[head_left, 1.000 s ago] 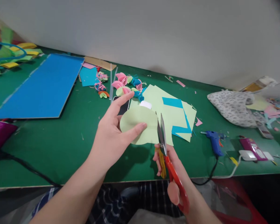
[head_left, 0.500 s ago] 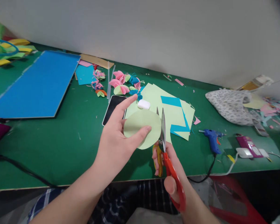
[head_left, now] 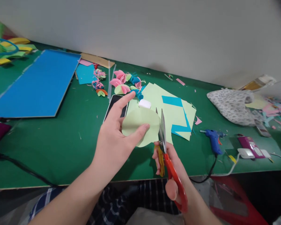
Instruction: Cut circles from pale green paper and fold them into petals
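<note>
One thin, roundish, pale-green paper disc [head_left: 136, 121], held in the bare left hand [head_left: 113, 131] above the middle of a green tabletop [head_left: 77, 150]. Grip by a pinch: thumb laid flat across the upper face, index finger stretched beyond the far-left edge, other fingers mostly hidden underneath. In the bare right hand [head_left: 175, 159], a pair of steel-bladed scissors [head_left: 163, 145] with one red and one yellow handle; thumb through the red loop, fingers about the yellow one, blades pointing far and narrowly parted. Right edge of the disc against or just beside the blades; paper between them or not, impossible to tell. Expected handling of the disc: very light, pliable, apt to bend or crease under a hard squeeze, little inclined to slip on dry skin. Best hold: a flat, gentle pinch near the left side or middle, well apart from the blades. Expected handling of the scissors: rigid and heavier, to be held by the handles alone. Just beyond the disc, a small, white, rounded case [head_left: 145, 104]; to its left, a black-screened smartphone [head_left: 110, 106], partly hidden by the left hand. To the far right of the disc, overlapping pale-green paper sheets [head_left: 152, 93] bearing an angular bright-blue paper strip [head_left: 172, 101]; farther right, a blue glue gun [head_left: 214, 140]. On the far left, a large, flat, blue board [head_left: 35, 89].
</note>
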`<state>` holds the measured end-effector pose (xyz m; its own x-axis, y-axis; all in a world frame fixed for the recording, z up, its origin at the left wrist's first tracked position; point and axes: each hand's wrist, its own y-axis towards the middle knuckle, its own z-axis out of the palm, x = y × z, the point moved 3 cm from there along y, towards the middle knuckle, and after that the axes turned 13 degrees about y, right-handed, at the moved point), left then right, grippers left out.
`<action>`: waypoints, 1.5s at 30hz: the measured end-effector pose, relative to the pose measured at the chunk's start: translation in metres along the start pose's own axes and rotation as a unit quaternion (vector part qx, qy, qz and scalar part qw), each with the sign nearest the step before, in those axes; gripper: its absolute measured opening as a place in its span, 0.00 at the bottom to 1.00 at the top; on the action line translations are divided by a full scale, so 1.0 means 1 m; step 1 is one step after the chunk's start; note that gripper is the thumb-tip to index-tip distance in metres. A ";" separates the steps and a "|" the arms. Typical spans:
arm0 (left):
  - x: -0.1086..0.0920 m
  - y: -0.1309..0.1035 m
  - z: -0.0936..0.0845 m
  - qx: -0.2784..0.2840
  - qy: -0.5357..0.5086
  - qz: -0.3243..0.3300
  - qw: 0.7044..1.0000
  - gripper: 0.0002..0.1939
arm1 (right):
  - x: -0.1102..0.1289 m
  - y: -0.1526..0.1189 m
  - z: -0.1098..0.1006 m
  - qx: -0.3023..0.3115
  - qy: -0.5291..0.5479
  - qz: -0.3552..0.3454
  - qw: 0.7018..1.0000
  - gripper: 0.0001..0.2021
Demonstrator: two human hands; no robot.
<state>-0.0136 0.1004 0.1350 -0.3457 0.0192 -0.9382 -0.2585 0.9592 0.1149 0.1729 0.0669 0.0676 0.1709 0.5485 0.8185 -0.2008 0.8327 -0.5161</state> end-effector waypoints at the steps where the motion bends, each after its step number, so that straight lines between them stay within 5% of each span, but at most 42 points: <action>1: 0.000 -0.001 0.000 -0.004 0.006 0.002 1.000 0.36 | 0.000 -0.001 0.000 0.006 -0.005 -0.007 1.000 0.46; 5: -0.001 -0.002 0.000 -0.003 0.019 0.004 1.000 0.35 | 0.002 -0.007 0.003 0.013 -0.003 -0.035 0.999 0.60; 21: -0.002 -0.002 -0.001 -0.008 0.010 0.005 1.000 0.34 | 0.001 -0.014 0.007 0.026 0.045 -0.047 0.998 0.51; 29: -0.002 0.001 -0.002 0.009 -0.020 0.004 1.000 0.35 | 0.001 -0.009 0.002 0.004 0.019 -0.053 0.998 0.56; 39: 0.003 0.007 -0.004 0.035 -0.037 0.033 0.998 0.33 | -0.005 -0.006 -0.011 0.000 -0.038 -0.049 0.998 0.28; 45: 0.004 0.011 -0.007 0.068 -0.042 0.019 0.997 0.34 | -0.005 -0.006 -0.016 0.026 -0.059 -0.094 0.994 0.40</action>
<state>-0.0246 0.1090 0.1349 -0.2754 0.0739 -0.9585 -0.1194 0.9867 0.1104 0.1889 0.0603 0.0627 0.0970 0.3692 0.9243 -0.2267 0.9124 -0.3407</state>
